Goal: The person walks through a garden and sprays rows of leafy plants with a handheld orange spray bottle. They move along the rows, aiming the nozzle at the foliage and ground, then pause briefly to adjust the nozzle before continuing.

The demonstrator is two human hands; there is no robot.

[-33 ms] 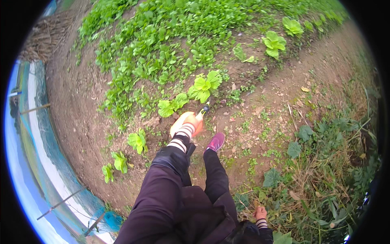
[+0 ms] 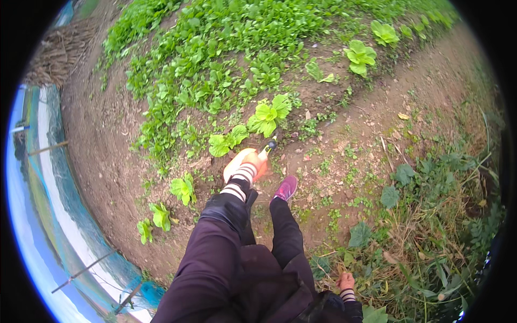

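My left hand (image 2: 249, 160) reaches forward over the soil. Closed in it is an orange-and-white rounded sprayer-like object (image 2: 233, 165), whose exact kind I cannot make out. A pale yellow stem with a round black tip (image 2: 271, 145) sticks out beyond my fingers, just short of a bright green leafy plant (image 2: 267, 115). Another low leafy plant (image 2: 228, 141) grows left of the tip. My right hand (image 2: 346, 281) hangs low at my right side over weeds, its fingers curled in; whatever is in them, if anything, is hidden.
Dense small greens (image 2: 215, 70) fill the bed ahead. More leafy plants (image 2: 183, 188) line its edge. My pink shoe (image 2: 286, 188) stands on the dirt path (image 2: 366, 140). Tangled weeds (image 2: 420, 226) lie to the right. A blue net (image 2: 81, 210) with poles runs along the left.
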